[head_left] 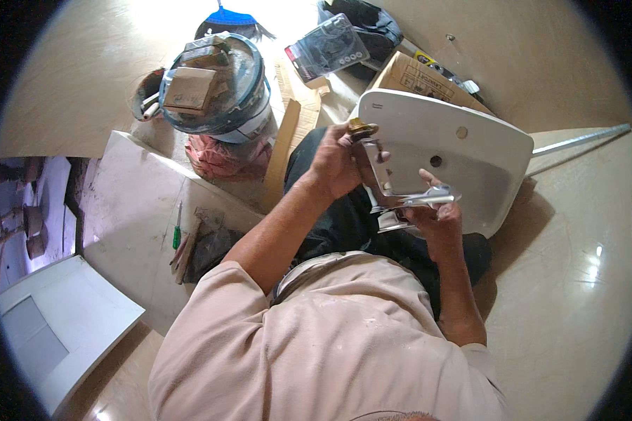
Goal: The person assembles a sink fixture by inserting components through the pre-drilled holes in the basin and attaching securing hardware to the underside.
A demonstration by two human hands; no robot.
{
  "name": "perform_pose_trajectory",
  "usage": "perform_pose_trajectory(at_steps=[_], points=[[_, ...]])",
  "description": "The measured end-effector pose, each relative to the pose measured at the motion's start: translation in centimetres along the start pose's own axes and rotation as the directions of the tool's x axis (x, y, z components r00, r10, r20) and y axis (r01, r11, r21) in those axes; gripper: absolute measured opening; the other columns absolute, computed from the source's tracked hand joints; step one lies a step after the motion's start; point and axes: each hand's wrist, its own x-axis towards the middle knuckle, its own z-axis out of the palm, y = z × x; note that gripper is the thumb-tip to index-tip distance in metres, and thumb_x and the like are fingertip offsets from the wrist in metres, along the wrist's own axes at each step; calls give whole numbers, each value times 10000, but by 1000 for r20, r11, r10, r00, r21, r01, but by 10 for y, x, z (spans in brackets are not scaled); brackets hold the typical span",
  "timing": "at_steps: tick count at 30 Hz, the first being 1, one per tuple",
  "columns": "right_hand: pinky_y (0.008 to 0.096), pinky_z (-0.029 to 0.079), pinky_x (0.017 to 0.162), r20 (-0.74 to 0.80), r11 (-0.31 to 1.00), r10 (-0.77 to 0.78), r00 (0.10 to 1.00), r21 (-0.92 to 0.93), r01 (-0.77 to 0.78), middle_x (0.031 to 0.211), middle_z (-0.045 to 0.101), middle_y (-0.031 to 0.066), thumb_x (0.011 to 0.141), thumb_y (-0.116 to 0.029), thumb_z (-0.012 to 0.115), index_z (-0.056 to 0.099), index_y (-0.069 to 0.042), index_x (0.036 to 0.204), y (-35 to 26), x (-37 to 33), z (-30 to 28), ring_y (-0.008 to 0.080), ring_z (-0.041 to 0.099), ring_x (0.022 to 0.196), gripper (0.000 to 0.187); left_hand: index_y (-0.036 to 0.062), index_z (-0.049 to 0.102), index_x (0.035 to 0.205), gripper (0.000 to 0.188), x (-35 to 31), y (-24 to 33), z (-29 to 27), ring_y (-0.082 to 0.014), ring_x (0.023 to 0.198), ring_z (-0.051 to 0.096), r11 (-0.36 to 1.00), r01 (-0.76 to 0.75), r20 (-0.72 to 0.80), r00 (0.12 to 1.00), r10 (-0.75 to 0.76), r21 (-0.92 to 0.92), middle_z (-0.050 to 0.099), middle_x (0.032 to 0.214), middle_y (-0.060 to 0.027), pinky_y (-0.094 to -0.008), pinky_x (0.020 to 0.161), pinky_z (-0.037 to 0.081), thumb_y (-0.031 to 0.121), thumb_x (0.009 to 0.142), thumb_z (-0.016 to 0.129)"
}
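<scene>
A white washbasin (484, 168) leans across in front of my knees, with a round dark hole near its middle. Over its near left part, my right hand (439, 223) grips a shiny chrome faucet (407, 203), its long part pointing right and some fingers raised. Farther left, my left hand (336, 160) is closed on a small brass-coloured fitting (360, 128), held at the fingertips by the basin's left edge. Below that hand, the space between it and the faucet is cluttered with reflections, and I cannot make out whether the two are joined.
A lidded bucket (256, 84) carries small boxes (189, 90), with a pink sack (225, 156) below. Beyond the basin are a cardboard box (418, 78) and a clear package (328, 48). A green-handled screwdriver (177, 228) lies on the pale slab at left. A metal bar (579, 140) lies right.
</scene>
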Motion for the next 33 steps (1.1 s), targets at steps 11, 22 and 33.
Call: perform_pose_trajectory(at_steps=[11,22,33], points=[[379,694,744,83,903,78,994,417,-106,1243,642,134,1028,-128,648,455,-59,1534,-16,-9,14,242,734,1003,546,15,561,1115,649,-3,-12,1,-291,765,590,986,-59,-342,940,2,-158,552,883,-134,-520,751,551,604,1105,288],[347,591,942,-79,971,177,981,-152,-187,1098,726,113,711,-222,990,668,-18,1207,-22,-10,14,198,705,998,626,23,533,1086,637,1,-22,0,-245,662,532,970,-98,-490,871,-23,-220,521,850,-119,-453,632,495,602,1088,268],[396,566,818,28,724,-463,886,-564,396,977,720,118,752,-25,890,715,-40,1021,-16,-32,9,240,704,967,321,66,508,1207,573,11,-32,12,-213,631,514,974,-214,-517,844,143,-80,488,872,-76,-455,600,516,605,1029,580]])
